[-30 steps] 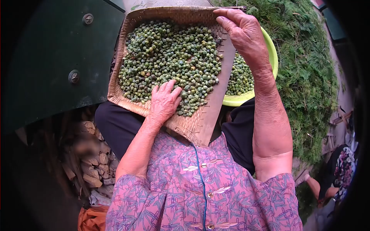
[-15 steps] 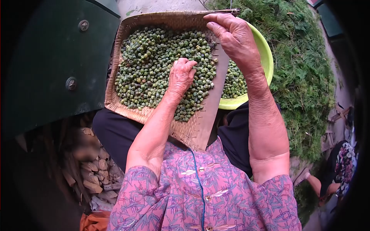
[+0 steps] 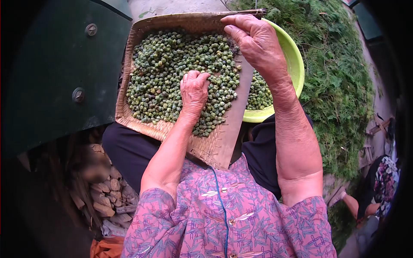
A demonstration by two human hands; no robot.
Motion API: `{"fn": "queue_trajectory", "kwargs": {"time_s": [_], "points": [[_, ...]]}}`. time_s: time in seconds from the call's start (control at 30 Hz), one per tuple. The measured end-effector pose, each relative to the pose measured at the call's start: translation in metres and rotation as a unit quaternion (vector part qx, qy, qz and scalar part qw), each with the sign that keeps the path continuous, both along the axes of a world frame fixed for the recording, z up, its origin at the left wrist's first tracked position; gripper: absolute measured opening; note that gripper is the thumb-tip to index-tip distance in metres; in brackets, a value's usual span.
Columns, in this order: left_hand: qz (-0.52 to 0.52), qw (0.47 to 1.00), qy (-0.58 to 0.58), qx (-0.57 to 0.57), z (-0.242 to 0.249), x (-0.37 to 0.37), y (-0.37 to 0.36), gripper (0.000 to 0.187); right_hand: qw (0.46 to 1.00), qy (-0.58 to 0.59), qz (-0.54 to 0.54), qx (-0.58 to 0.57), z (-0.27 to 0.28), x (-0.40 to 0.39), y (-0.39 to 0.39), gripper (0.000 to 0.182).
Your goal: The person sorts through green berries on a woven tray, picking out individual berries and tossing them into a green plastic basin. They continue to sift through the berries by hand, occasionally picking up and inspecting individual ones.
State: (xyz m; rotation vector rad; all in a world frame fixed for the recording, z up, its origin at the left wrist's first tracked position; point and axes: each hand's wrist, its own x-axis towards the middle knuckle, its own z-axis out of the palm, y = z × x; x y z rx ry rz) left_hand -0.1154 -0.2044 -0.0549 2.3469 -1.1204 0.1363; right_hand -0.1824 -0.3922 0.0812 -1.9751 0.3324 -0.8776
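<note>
A woven basket tray [image 3: 122,101] rests on the lap, holding a broad heap of small round green fruits or cones [image 3: 157,73]. My left hand [image 3: 194,91] lies in the heap, its fingers curled and the tips hidden among the green pieces. Over the tray's right side, near the far corner, hangs my right hand [image 3: 258,45]. Its thumb and forefinger reach left with a small gap between them; the other fingers are mostly hidden. A flat brown strip [image 3: 234,116] edges the tray's right side. Beneath that side, a yellow-green basin [image 3: 297,64] contains more green pieces [image 3: 259,92].
Cut green leafy branches [image 3: 340,94] are piled to the right. A dark green panel with round studs [image 3: 60,73] stands at left, above split firewood [image 3: 105,198]. An orange cloth or bag [image 3: 105,248] lies lower left. Another person in floral clothing [image 3: 385,180] is at far right.
My left hand has shifted left and slightly toward the far side within the heap. My right hand has moved a little left, its pose nearly the same.
</note>
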Motion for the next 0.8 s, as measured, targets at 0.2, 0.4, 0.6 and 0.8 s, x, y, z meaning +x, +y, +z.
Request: {"fn": "queue_trajectory", "kwargs": {"time_s": [0.2,0.4,0.6,0.8], "points": [[-0.05,0.997,-0.017,0.053,-0.003,0.001,-0.014,0.017,1.0,0.009,-0.005,0.003,0.001,-0.001,0.0,0.019],[-0.031,0.999,0.044,0.005,-0.004,0.0,-0.008,0.016,1.0,0.002,0.002,-0.013,-0.007,0.001,0.001,0.018],[0.12,0.798,0.532,-0.257,0.029,-0.008,0.007,0.006,0.997,0.071,0.031,-0.014,-0.008,-0.005,0.007,0.019],[0.108,0.724,0.595,-0.333,0.061,-0.022,0.026,0.009,0.96,0.203,0.191,0.009,-0.014,-0.015,0.04,0.025]]}}
